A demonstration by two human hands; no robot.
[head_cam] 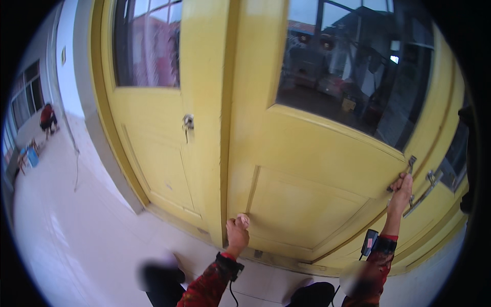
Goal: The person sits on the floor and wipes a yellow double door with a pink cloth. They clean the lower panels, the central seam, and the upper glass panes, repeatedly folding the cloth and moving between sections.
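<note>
A yellow panelled double door [307,149] with glass panes stands before me. My left hand [237,235] is at the lower left of the wider leaf, its fingers closed on a crumpled pale pink cloth or sponge [243,220] against the door face. At the right, my right hand [401,190] grips a metal door handle [412,161] beside the leaf's edge; part of the handle is hidden by the fingers. Just right of that hand, a second metal bar handle [424,197] is fixed to the neighbouring leaf. A door lock with a hanging key or latch [188,122] is on the left leaf.
A raised sill [284,263] runs under the door. A grey and white wall [90,115] adjoins its left side. Farther left along the tiled floor [96,238], a person [47,117] sits on a stool, near a blue container [32,156]. My feet are close to the sill.
</note>
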